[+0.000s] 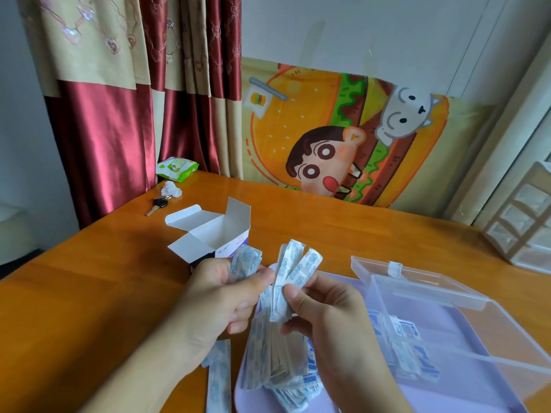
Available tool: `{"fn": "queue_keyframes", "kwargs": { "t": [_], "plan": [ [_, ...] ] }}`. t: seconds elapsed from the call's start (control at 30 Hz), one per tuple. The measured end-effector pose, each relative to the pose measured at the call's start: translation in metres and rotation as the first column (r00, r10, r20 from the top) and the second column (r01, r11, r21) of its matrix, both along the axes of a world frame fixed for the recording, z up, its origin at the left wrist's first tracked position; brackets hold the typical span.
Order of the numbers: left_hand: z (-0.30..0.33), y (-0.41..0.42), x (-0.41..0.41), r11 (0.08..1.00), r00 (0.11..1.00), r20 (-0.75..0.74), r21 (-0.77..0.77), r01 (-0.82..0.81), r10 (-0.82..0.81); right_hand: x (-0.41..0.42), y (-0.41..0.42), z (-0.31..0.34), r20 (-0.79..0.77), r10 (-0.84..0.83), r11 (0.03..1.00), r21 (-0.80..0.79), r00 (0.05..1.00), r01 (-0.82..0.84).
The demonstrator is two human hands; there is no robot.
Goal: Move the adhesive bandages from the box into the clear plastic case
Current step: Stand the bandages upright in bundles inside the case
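The white bandage box [213,234] stands open on the wooden table, flaps up. My left hand [217,299] grips a small bundle of wrapped bandages [246,262] just in front of the box. My right hand [322,311] pinches a fan of bandages [293,274] between thumb and fingers. Below both hands a loose heap of bandages [280,365] lies on the lilac tray [465,391]. The clear plastic case [423,296] sits open on the tray at right, with some bandages [408,344] inside it.
Two bandage strips [219,377] lie on the table left of the tray. A key [158,205], crumpled tissue [173,189] and a green wipes pack [177,167] sit at the far left. A small drawer unit [524,222] stands at the right edge.
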State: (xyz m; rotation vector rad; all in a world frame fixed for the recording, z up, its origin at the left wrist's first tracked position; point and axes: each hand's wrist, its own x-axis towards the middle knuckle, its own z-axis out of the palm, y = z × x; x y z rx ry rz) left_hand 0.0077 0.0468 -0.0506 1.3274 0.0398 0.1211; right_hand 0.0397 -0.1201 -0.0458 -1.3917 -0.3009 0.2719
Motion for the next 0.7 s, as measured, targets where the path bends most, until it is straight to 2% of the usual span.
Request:
{"fn": "queue_keyframes", "kwargs": {
  "t": [0.13,0.27,0.37,0.57,0.7],
  "plan": [
    [-0.0029,0.0011,0.0012,0.996,0.999,0.017,0.076,-0.045,0.044,0.001,0.0002,-0.0003,-0.017,-0.006,1.0,-0.024,1.0,0.005],
    [-0.006,0.0009,0.0029,0.963,0.99,0.076,0.236,-0.134,0.119,-0.0002,0.0031,-0.0006,0.1,-0.055,0.988,-0.141,0.993,0.069],
    [-0.0052,0.0004,0.0015,0.934,0.984,0.105,0.312,-0.172,0.146,-0.0025,0.0057,-0.0004,0.134,-0.073,0.98,-0.174,0.988,0.097],
    [-0.0042,-0.0007,0.0027,0.947,0.976,0.07,0.236,-0.216,0.206,-0.0015,0.0019,0.0023,0.109,-0.172,0.973,-0.137,0.979,0.186],
    [-0.004,0.0002,0.0039,0.959,0.976,0.045,0.186,-0.216,0.211,-0.0026,0.0009,0.0055,0.096,-0.12,0.984,-0.118,0.988,0.131]
  ]
}}
